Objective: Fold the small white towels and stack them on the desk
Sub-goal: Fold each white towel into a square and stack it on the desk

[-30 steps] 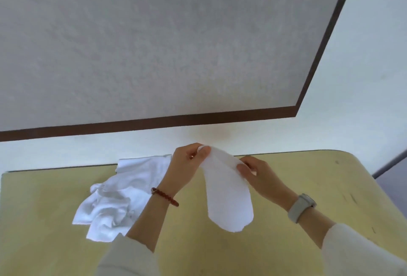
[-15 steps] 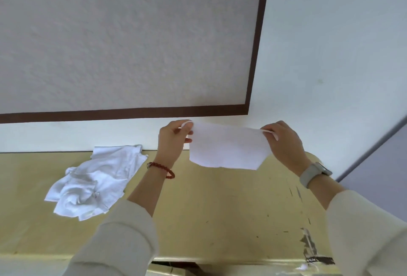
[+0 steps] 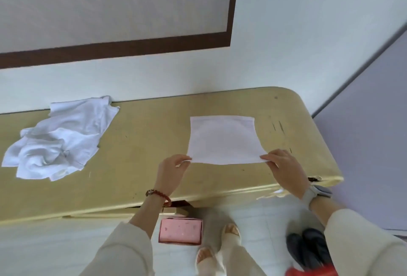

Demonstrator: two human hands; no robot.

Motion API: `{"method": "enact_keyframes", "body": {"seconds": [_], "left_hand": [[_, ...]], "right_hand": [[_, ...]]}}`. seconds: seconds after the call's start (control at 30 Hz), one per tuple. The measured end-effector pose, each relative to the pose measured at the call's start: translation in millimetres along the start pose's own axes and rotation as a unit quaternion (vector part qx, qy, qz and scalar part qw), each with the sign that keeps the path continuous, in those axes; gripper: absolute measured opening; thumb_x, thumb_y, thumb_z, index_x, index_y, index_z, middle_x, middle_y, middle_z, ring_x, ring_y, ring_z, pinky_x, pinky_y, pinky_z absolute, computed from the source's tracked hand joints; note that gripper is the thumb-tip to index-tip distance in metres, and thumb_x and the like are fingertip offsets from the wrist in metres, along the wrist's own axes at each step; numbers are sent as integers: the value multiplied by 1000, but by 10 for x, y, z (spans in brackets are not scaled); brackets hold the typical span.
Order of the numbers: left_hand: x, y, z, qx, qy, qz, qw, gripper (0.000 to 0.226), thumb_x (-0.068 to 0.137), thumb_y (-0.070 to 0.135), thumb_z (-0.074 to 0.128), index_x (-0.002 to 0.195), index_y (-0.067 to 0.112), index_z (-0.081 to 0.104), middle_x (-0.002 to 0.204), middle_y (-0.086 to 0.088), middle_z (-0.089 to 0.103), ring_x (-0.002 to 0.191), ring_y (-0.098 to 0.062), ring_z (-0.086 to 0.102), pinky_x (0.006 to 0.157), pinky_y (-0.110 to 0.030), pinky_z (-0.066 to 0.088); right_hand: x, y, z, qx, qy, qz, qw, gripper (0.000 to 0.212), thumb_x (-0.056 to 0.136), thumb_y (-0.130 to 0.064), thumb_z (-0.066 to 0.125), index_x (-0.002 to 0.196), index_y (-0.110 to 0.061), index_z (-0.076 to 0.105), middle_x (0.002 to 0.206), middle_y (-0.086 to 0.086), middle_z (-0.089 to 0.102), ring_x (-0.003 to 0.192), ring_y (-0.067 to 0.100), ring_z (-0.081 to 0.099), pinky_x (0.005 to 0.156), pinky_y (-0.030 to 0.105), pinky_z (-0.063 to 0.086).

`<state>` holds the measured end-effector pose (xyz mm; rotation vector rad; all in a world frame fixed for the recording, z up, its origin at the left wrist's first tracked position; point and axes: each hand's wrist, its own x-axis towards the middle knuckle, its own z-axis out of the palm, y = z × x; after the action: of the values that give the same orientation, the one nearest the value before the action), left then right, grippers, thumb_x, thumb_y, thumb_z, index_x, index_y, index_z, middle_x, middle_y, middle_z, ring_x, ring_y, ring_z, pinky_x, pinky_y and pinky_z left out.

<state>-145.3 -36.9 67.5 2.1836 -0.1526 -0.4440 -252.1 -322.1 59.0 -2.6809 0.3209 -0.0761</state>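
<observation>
A small white towel (image 3: 223, 140) lies spread flat on the right half of the yellow desk (image 3: 143, 143). My left hand (image 3: 172, 171) pinches its near left corner. At the near right corner, my right hand (image 3: 284, 169) holds the cloth between thumb and fingers. A crumpled heap of white towels (image 3: 59, 139) rests on the desk's left side, against the wall.
The desk's rounded right end (image 3: 317, 132) stops short of a lilac panel (image 3: 374, 143). Below the desk's front edge are a pink box (image 3: 180, 230), my feet in sandals (image 3: 220, 247), dark shoes (image 3: 308, 247) and a red object (image 3: 312, 272).
The towel, held up in the air between both hands before, now lies flat on the desk. My view has tilted down and shows the floor.
</observation>
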Motion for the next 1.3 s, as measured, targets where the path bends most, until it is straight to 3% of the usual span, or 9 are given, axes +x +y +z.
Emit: {"method": "enact_keyframes", "body": {"seconds": [0.1,0.17,0.33,0.43,0.6,0.9,1.0,1.17,1.3], "left_hand": [[-57,-208,198,41,-56,-42,997,16,88,11,58,97,9,70,103,-4,69,97,-18,62,84,-22,42],[-34,-231,249,40,-65,-64,995,17,89,12,57,100,8,69,102,-5,69,96,-18,61,85,-24,43],[233,-88,311,-47,-5,-116,992,15,91,12,54,95,6,66,85,-5,64,80,-18,55,74,-25,44],[476,33,432,-71,41,-124,989,13,92,12,52,92,6,63,76,1,60,73,-16,52,68,-23,43],[909,107,638,-61,102,-136,984,17,94,16,46,90,7,60,74,3,55,69,-10,46,63,-21,37],[1164,6,898,33,120,-146,981,21,94,20,43,82,7,52,64,4,44,58,-10,38,54,-22,31],[1204,-19,938,38,134,-147,979,21,94,20,43,83,6,53,63,3,44,56,-10,37,53,-22,30],[1328,-21,941,44,133,-143,980,19,95,22,43,85,11,53,62,2,49,54,-11,40,51,-24,32],[1395,-37,938,57,126,-143,980,20,95,24,42,82,13,51,59,3,49,52,-11,42,50,-27,33]], "right_hand": [[-190,128,259,19,-93,74,993,21,90,-8,54,104,-9,69,103,9,66,102,29,55,87,36,40],[-174,172,287,38,-123,106,986,22,92,-14,51,107,-8,67,106,8,66,105,27,55,90,34,39],[177,202,181,164,-95,160,969,20,92,-12,50,105,-5,64,89,5,63,79,20,54,65,14,31],[489,267,153,212,-87,168,959,17,93,-12,48,99,-5,62,83,5,59,77,19,51,57,21,30],[927,370,280,262,-74,202,941,12,93,-12,46,89,-9,57,66,0,49,58,11,39,46,11,32],[1345,540,480,216,-42,213,952,15,94,-13,43,99,-10,56,69,-10,48,59,5,43,49,10,36],[1429,583,516,182,-33,195,963,17,93,-13,44,102,-7,58,70,-1,54,58,14,46,53,23,37],[1459,607,638,129,-5,192,973,15,93,-13,43,97,-8,57,56,-6,44,47,9,37,46,21,26],[1458,578,685,112,14,197,974,15,92,-12,42,95,-7,55,54,-6,42,46,9,36,45,22,25]]}}
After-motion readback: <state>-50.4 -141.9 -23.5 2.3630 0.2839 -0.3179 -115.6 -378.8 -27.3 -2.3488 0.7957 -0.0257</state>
